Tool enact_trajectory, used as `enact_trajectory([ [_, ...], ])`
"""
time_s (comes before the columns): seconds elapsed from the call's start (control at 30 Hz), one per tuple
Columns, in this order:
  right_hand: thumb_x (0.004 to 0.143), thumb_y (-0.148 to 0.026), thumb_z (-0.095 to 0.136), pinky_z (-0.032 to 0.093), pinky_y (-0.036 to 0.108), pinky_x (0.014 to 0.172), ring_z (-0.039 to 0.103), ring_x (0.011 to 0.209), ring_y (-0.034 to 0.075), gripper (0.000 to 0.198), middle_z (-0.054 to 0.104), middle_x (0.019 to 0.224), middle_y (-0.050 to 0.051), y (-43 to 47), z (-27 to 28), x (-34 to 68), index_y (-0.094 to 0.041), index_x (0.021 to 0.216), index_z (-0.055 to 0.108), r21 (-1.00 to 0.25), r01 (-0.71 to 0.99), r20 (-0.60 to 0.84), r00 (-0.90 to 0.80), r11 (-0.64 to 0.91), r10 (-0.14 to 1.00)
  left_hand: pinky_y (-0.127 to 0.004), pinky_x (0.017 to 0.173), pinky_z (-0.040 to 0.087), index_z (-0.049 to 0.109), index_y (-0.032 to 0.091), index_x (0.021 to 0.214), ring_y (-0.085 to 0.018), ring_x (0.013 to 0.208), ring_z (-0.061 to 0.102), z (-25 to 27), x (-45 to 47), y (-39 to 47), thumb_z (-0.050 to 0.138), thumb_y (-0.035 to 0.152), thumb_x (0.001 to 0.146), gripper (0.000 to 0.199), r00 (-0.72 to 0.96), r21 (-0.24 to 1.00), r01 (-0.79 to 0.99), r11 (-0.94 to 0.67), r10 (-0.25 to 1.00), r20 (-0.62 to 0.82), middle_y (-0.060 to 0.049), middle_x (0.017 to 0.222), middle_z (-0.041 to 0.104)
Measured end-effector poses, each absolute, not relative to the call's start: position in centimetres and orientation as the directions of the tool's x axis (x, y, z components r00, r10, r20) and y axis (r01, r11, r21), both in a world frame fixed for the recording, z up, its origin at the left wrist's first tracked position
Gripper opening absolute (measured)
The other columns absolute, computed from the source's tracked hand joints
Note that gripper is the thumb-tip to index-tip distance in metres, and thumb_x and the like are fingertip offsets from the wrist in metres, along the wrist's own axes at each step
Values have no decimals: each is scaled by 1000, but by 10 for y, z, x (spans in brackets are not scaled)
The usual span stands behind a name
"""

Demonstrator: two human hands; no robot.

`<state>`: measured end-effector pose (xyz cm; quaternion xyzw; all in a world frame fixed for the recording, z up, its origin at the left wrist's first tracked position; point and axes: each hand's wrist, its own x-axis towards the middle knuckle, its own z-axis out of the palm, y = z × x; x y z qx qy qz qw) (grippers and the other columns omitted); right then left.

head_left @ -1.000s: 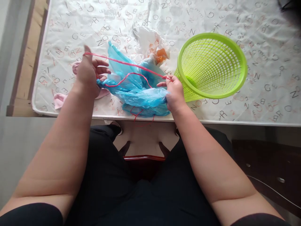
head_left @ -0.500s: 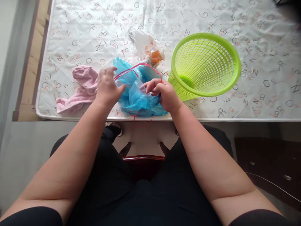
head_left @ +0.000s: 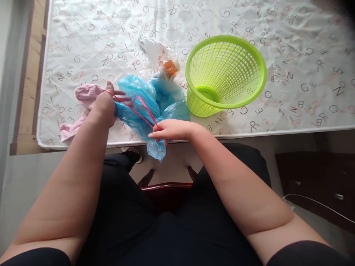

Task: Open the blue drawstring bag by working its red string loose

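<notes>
The person's two hands were apart, with a red string (head_left: 130, 108) stretched slantwise between them above a crumpled blue plastic bag (head_left: 138, 87). The left forearm (head_left: 72, 177) reached forward and slightly inward from the lower left. Its left hand (head_left: 108, 103) was turned partly on edge, thumb raised and the visible fingers extended to the right, with gaps between them. The string passed over the base of that thumb, and the bag's narrow, gathered end met the palm side; whether the lower fingers had closed on it could not be told, since the hand hid them.

The right forearm (head_left: 235, 177) came up diagonally from the lower right, its wrist bent so that the right hand (head_left: 169, 131) pointed left, back uppermost. Thumb and forefinger were pinched together on the string, and a second slack loop of it rose from the same grip over the bag.

The bag lay near the front edge of a letter-printed mattress (head_left: 299, 96), between the two hands, one crumpled corner hanging over that edge below the right fingertips. A pink cloth (head_left: 87, 94) lay behind the left wrist, partly covered by it. Beyond the blue bag sat a crumpled white plastic bag (head_left: 154, 51) with orange on it, and to the right stood a green mesh wastebasket (head_left: 206, 109), mouth up.
</notes>
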<state>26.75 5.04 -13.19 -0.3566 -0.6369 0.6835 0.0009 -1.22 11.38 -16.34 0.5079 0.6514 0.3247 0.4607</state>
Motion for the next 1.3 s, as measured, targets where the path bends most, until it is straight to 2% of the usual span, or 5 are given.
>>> enact_trajectory([
  [0.2,111,-68,19,56,31,70,65,79,17,71,73,107,9,54,-127,267,-19,92,67,-916,147,-381,-614,-374,692,-44,75,62,76,22,109,-25,87,74,-169,-9,106,77,58,86,43,361,920,377,103,899,-249,-8,105,83],
  [0.47,79,-36,89,54,44,112,64,131,31,85,68,144,13,56,-162,264,-26,157,54,-913,408,-197,-496,27,846,-31,73,61,66,27,125,-22,108,77,-150,33,84,67,62,101,42,214,950,247,-192,967,140,-5,127,76],
  [0.63,98,-22,63,55,41,100,72,105,26,17,79,107,9,59,-173,259,-19,110,75,-842,531,-152,-405,97,902,-38,92,64,64,33,135,-34,141,62,-139,40,71,91,47,83,59,208,790,495,-362,932,297,-10,154,62],
  [1.0,100,-41,65,55,46,112,67,129,28,54,70,142,10,49,-181,236,-25,151,53,-959,267,-190,-366,-93,911,-34,78,67,68,30,132,-26,117,77,-148,44,73,68,10,79,56,220,915,333,-229,962,161,-8,140,72],
  [1.3,105,-35,57,60,35,79,70,85,20,14,64,87,2,76,-180,263,-24,98,61,-958,227,-182,-17,-173,983,-42,97,62,63,33,140,-27,133,68,-146,-2,84,76,33,96,46,45,712,648,-272,946,320,-5,142,69],
])
